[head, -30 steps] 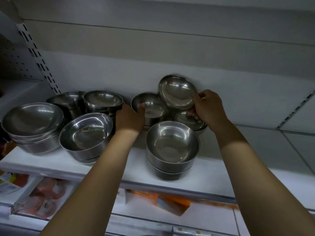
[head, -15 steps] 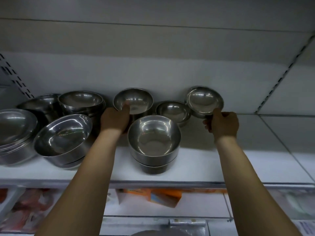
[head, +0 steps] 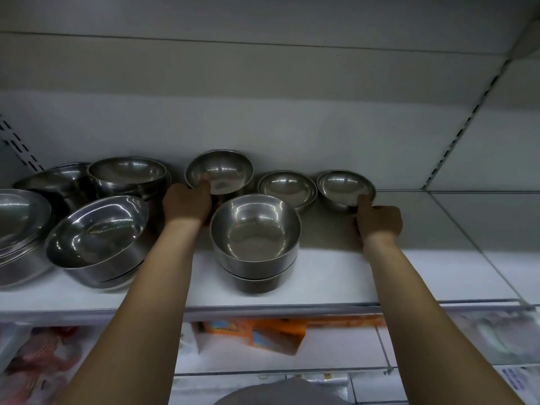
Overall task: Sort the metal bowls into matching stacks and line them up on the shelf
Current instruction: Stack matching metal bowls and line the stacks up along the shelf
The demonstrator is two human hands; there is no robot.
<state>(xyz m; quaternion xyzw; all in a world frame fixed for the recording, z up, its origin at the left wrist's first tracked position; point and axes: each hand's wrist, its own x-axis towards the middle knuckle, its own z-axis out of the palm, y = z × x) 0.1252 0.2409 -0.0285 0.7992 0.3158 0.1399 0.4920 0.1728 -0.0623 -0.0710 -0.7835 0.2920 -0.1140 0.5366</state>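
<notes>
the left hand [head: 187, 203] grips the near rim of a deep steel bowl [head: 222, 171] at the back of the white shelf [head: 350, 276], thumb hooked inside the rim, the other fingers hidden behind it. the bowl is tipped toward the camera, so its polished inside shows streaks of light. the right hand [head: 380, 220] pinches the near right rim of a small shallow bowl [head: 344, 185], thumb on the lip and fingers curled below; this bowl tilts too and sits near the back wall. between the two held bowls rests a matching small bowl [head: 287, 188], just beside the right one. in front, between the forearms, stands a nested stack of medium bowls [head: 255, 229], mirror-bright inside and darker on the outer walls. to the left lie a leaning stack of wider bowls [head: 96, 238], two rear stacks [head: 128, 173] and a large bowl [head: 20, 223] at the frame edge. an orange box [head: 274, 334] sits on the level below.
</notes>
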